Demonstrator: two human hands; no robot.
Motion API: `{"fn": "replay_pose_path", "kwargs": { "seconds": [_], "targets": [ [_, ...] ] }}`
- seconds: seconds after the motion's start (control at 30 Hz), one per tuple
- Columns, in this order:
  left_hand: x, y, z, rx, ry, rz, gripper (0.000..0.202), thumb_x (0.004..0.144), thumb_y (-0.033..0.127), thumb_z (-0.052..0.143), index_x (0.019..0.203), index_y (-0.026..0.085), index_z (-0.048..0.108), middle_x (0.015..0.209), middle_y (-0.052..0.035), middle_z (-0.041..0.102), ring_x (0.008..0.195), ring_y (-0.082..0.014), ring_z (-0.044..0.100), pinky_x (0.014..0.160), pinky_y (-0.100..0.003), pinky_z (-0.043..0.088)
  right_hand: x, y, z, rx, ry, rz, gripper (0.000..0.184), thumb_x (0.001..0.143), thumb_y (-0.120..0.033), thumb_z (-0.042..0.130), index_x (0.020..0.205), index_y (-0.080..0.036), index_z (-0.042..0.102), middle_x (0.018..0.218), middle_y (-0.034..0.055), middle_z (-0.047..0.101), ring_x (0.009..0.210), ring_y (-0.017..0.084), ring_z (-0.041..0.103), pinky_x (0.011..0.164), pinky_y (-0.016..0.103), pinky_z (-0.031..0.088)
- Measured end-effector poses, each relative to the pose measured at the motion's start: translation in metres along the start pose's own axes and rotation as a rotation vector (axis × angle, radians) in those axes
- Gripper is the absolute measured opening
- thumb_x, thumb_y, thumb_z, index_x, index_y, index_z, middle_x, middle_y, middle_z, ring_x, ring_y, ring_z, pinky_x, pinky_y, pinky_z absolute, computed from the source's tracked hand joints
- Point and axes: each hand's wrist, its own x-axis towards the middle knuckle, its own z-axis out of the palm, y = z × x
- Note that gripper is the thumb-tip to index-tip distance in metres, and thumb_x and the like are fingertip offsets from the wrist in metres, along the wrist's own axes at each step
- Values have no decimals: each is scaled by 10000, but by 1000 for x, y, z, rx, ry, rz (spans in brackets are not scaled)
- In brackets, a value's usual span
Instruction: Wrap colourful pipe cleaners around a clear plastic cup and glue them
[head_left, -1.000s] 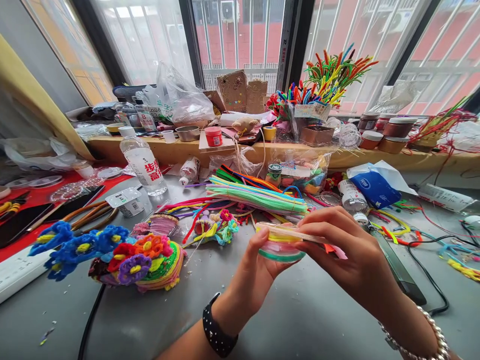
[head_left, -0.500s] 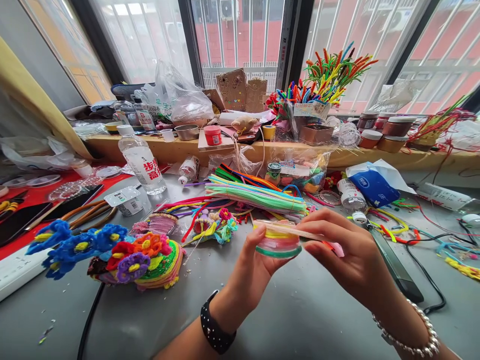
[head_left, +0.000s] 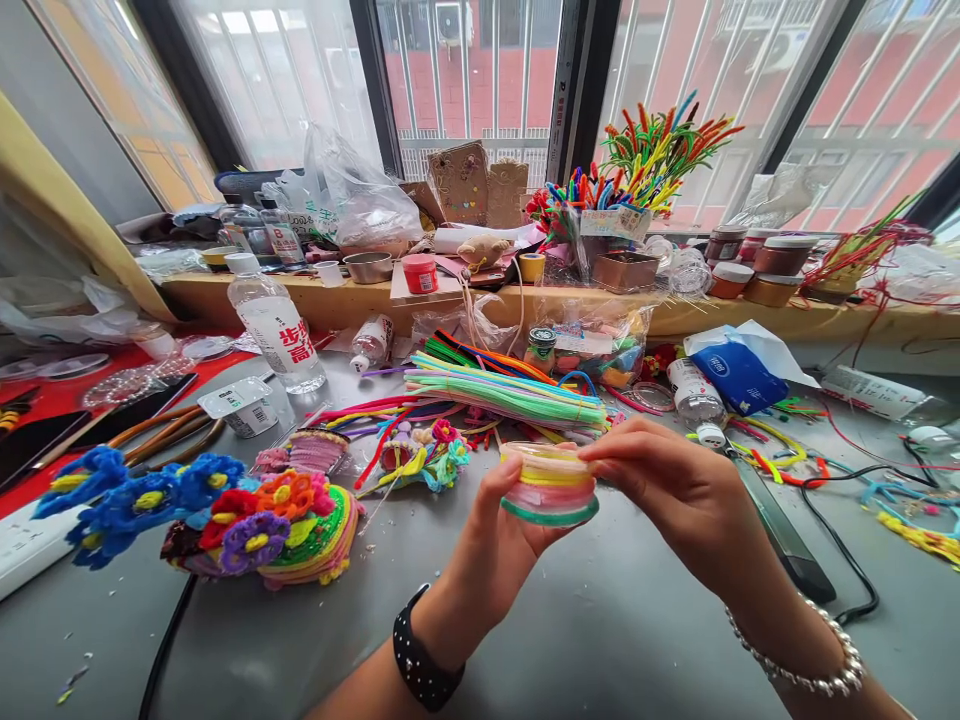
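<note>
A small clear plastic cup (head_left: 549,490) wrapped with pink, yellow and green bands of pipe cleaner is tilted in my left hand (head_left: 487,555), with the thumb on its near left side and fingers behind and below. The fingertips of my right hand (head_left: 667,490) pinch together at the cup's right rim. They press a pale pipe cleaner (head_left: 551,463) that lies along the upper wall, above the yellow band. Its far end is hidden by my right fingers. Behind the cup lies a bundle of pastel pipe cleaners (head_left: 502,390).
Fuzzy blue flowers (head_left: 142,500) and a rainbow-wrapped flower piece (head_left: 300,530) stand at left. A water bottle (head_left: 277,325) is behind them. To the right are a blue tissue pack (head_left: 735,370), a dark long tool (head_left: 787,545) and a black cable (head_left: 862,570).
My right fingers have closed in against the cup's right rim. The pale strip that stuck out across them now lies along the cup wall. The camera view has shifted slightly.
</note>
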Motion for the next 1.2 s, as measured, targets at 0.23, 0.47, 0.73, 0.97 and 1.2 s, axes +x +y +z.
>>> {"fn": "replay_pose_path", "kwargs": {
  "seconds": [0.23,0.47,0.73,0.97,1.2],
  "targets": [
    [0,2,2,-7,-22,-31,334,821,369,532,972,115,688,970,-93,705,873,-182,630,783,-304,504,-1,-2,1,61,13,78,61,795,-259,634,796,-215,676,762,19,657,710,134,621,622,221,518],
    [-1,1,-2,-15,-27,-59,340,825,393,518,952,136,700,963,-88,712,872,-181,633,776,-292,489,1,-4,0,107,-7,125,78,770,-280,656,752,-204,651,716,5,647,654,118,618,594,194,518],
    [-2,0,-1,-2,-73,-66,336,774,387,592,969,135,701,945,-99,718,860,-212,653,770,-303,493,2,-6,-9,149,-61,176,144,748,-317,677,729,-180,639,697,17,647,627,117,613,567,196,522],
    [-3,1,-1,-30,-91,-67,359,780,413,576,936,115,704,915,-96,723,843,-206,657,734,-294,516,5,0,-11,310,-157,262,159,727,-293,705,722,-169,604,666,4,638,616,105,614,580,192,521],
    [-1,-1,-4,-70,-158,-157,447,745,469,594,948,83,691,867,-130,726,789,-238,677,638,-283,516,4,4,-16,453,-314,377,144,743,-262,696,826,-169,624,699,-2,635,638,113,627,601,224,525]
  ]
}}
